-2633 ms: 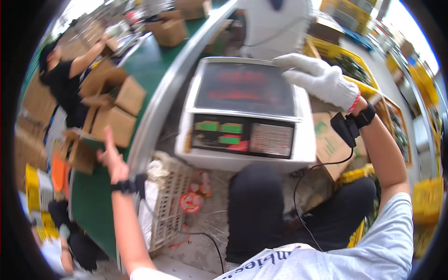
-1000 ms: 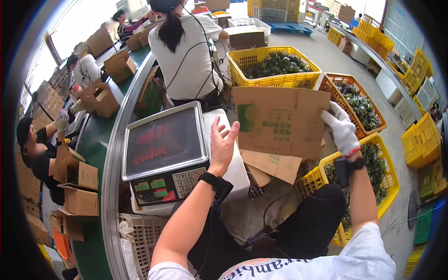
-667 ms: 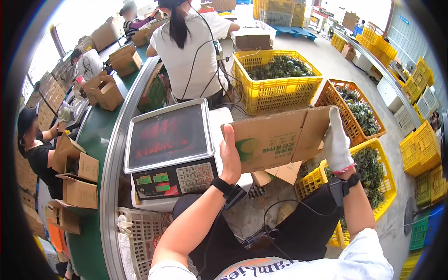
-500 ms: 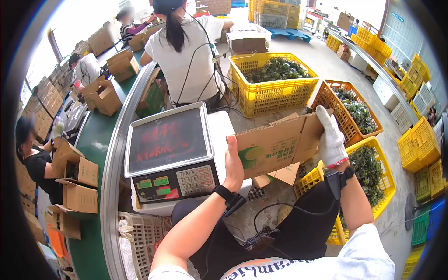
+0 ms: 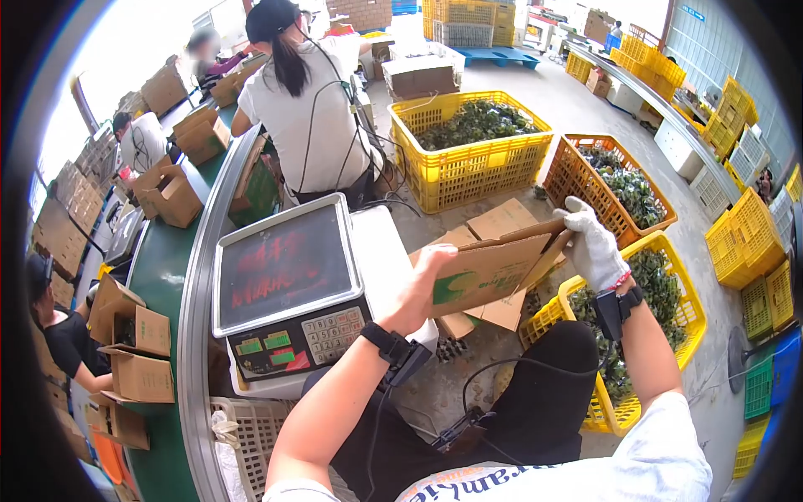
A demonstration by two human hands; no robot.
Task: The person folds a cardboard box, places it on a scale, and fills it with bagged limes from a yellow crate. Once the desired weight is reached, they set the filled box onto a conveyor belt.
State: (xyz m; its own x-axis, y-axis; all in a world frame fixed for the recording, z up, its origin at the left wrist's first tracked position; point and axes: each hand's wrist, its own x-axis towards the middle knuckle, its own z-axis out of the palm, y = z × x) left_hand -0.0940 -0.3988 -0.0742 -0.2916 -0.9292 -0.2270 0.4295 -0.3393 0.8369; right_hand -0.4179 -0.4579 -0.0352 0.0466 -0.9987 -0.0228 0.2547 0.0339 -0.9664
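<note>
A folded brown cardboard box [image 5: 493,269] with green print is held between my two hands, above my lap. My bare left hand [image 5: 421,289] grips its left end. My gloved right hand [image 5: 590,243] pinches the upper right corner. To the left of the box, a scale [image 5: 288,280] with a bare tray stands on a white base. Flat cardboard pieces [image 5: 502,219] lie beyond and below the box. On the right, a yellow crate [image 5: 696,322] and an orange crate [image 5: 569,171] hold dark green packed items.
Another full yellow crate [image 5: 468,171] stands ahead, beside a seated co-worker [image 5: 314,117]. A green conveyor [image 5: 159,276] with open boxes [image 5: 138,376] runs along the left, where another co-worker [image 5: 71,343] works. A white basket [image 5: 259,427] sits below the scale.
The box has tilted and its panels have come closer together. My left hand has turned, its thumb now over the top edge. The view has shifted slightly.
</note>
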